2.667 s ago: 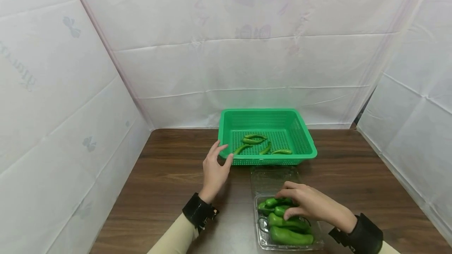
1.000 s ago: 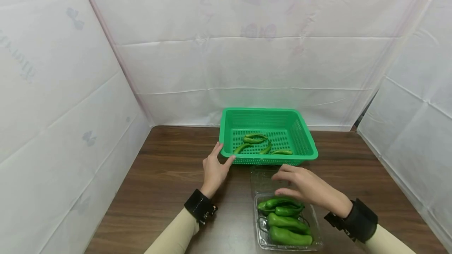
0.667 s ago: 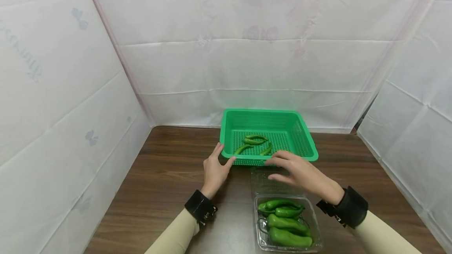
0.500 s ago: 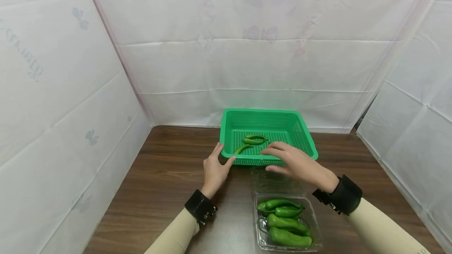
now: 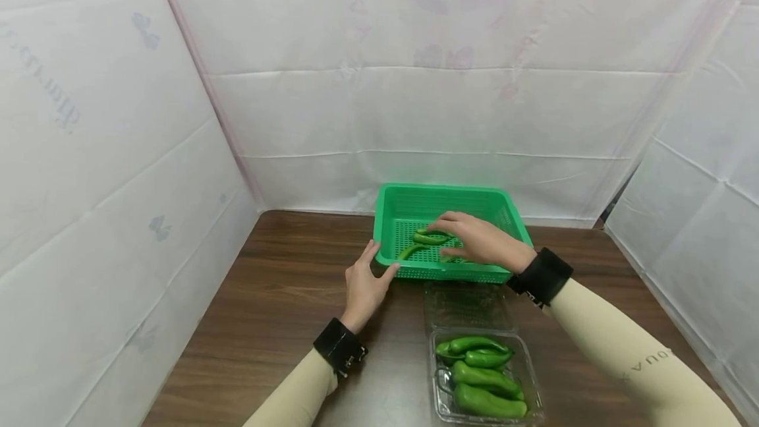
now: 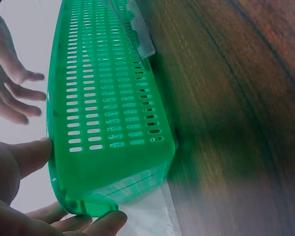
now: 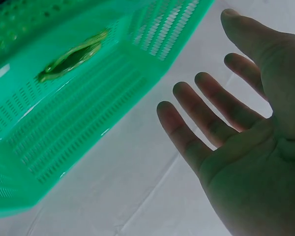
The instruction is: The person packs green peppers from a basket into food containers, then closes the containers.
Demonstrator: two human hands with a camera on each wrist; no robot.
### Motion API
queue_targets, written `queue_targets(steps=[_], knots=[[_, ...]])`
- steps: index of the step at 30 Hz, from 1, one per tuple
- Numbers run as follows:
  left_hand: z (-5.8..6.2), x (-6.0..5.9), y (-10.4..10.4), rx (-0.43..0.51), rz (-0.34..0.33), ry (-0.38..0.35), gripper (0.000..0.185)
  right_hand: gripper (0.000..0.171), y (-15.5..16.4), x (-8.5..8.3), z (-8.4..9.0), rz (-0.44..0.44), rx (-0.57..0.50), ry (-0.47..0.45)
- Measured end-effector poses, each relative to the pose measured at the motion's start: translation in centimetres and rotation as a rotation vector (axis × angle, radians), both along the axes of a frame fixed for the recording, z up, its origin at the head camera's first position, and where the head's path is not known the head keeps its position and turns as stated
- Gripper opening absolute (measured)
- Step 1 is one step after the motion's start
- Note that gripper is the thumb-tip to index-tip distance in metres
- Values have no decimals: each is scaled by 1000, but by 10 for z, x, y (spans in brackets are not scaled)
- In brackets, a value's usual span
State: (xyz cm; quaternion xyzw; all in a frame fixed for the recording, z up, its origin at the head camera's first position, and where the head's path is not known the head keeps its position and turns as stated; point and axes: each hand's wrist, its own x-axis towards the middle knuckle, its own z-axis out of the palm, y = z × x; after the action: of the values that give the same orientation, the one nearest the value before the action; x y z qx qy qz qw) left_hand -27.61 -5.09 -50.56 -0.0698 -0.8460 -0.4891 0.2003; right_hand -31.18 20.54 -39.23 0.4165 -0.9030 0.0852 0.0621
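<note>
A green slotted basket (image 5: pixel 445 188) stands at the back of the wooden table, with several curved green peppers (image 5: pixel 428 238) in it. My right hand (image 5: pixel 474 242) hovers over the basket's floor with spread fingers, covering some of those peppers. In the right wrist view that right hand (image 7: pixel 246 137) holds nothing, and one pepper (image 7: pixel 73 56) lies in the basket (image 7: pixel 88 123) below it. My left hand (image 5: pixel 364 285) rests against the basket's front left corner. The left wrist view shows the left hand's thumb (image 6: pixel 19 157) on the basket (image 6: pixel 108 98) wall.
A clear plastic clamshell (image 5: pixel 530 374) with several thicker green peppers (image 5: pixel 483 377) sits near the front edge. Its open lid (image 5: pixel 465 305) lies flat between it and the basket. White sheeting walls in the table on the left, back and right.
My right hand rose from the peppers in the clamshell and moved forward over the basket, holding nothing. The left hand stayed at the basket's corner.
</note>
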Motion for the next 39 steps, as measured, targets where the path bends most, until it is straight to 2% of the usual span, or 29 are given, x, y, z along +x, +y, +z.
queue_targets(steps=[9,18,25,30,39], knots=[[0,0,-1,-12,14,-13,63,52,-11,-44,1,-61,101,-119],[2,0,2,-25,7,-2,63,45,-13,-77,-14,-82,155,-229],[2,2,1,-17,3,7,62,41,-14,-90,-23,-107,210,-296],[3,3,0,-19,2,13,62,39,-17,-97,-26,-140,252,-306],[3,10,4,-19,2,22,61,35,-19,-101,-37,-178,270,-333]])
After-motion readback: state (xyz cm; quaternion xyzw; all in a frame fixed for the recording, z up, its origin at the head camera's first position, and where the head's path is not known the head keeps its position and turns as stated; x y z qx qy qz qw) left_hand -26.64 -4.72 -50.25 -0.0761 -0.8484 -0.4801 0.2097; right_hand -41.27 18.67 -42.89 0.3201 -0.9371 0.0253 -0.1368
